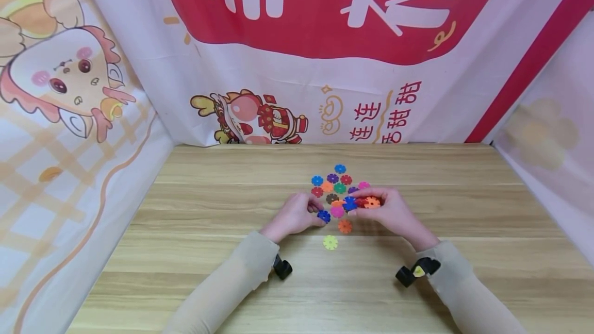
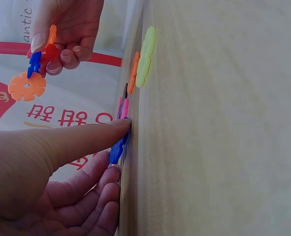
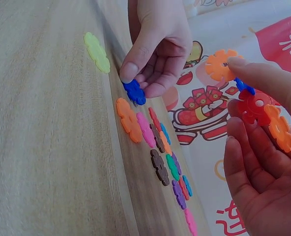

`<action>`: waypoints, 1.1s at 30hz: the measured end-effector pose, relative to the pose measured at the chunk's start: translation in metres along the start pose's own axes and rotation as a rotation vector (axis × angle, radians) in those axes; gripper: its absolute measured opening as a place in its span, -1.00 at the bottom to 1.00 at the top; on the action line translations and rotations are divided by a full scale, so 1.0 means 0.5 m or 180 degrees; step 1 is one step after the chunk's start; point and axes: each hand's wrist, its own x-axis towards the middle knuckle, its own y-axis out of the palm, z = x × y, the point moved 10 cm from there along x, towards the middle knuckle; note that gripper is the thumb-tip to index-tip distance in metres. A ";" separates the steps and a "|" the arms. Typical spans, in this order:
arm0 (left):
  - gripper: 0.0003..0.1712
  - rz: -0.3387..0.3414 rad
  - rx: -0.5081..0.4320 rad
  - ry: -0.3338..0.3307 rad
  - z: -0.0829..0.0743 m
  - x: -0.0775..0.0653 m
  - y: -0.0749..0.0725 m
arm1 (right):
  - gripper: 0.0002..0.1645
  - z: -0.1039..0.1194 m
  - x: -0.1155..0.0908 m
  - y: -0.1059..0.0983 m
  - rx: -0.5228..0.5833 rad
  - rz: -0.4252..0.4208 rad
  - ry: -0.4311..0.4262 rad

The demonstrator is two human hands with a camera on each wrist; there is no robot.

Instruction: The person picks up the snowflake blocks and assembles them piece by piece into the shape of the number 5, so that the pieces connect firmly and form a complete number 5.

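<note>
My left hand (image 1: pixel 297 215) pinches a dark blue flower-shaped plastic disc (image 3: pixel 134 92) between thumb and finger, low at the tabletop. Across from it, my right hand (image 1: pixel 392 211) holds a small chain of notched discs above the table. In the right wrist view the chain has an orange disc (image 3: pixel 219 66) at one end, then a blue disc (image 3: pixel 245 87), a red disc (image 3: pixel 253 107) and another orange disc (image 3: pixel 279 129). The right thumb lies against the first orange disc. A pink disc (image 1: pixel 337 212) lies on the table between the hands.
Several loose discs of mixed colours, among them a green disc (image 1: pixel 340 188), lie on the wooden table (image 1: pixel 209 272) beyond the hands. Nearer are an orange disc (image 1: pixel 345 226) and a yellow disc (image 1: pixel 330 242). A printed cloth (image 1: pixel 278 73) hangs behind the table.
</note>
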 end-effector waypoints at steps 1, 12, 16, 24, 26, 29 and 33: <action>-0.64 -0.0001 -0.0001 0.0007 0.000 0.000 0.000 | -0.53 -0.001 0.000 0.000 -0.0004 -0.0001 0.0008; -0.66 0.0032 -0.0096 0.0133 -0.005 0.000 0.003 | -0.37 -0.005 0.000 0.000 -0.0013 0.0022 0.0106; -0.67 0.0028 -0.0178 0.0187 -0.006 -0.002 0.003 | -0.37 -0.006 0.000 0.000 -0.0010 0.0020 0.0120; -0.81 -0.0053 -0.0426 0.0286 -0.009 -0.011 -0.006 | -0.44 -0.006 -0.001 -0.001 -0.0019 0.0017 0.0085; -0.86 -0.0091 -0.0503 0.0256 -0.006 -0.014 -0.012 | -0.45 -0.007 -0.001 -0.002 -0.0020 0.0012 0.0088; -0.89 -0.0136 -0.0617 0.0203 -0.005 -0.019 -0.023 | -0.43 -0.008 0.000 -0.003 -0.0023 0.0009 0.0098; -0.82 -0.0157 -0.0786 0.0126 -0.007 -0.029 -0.035 | -0.39 -0.008 0.001 -0.005 -0.0040 0.0007 0.0116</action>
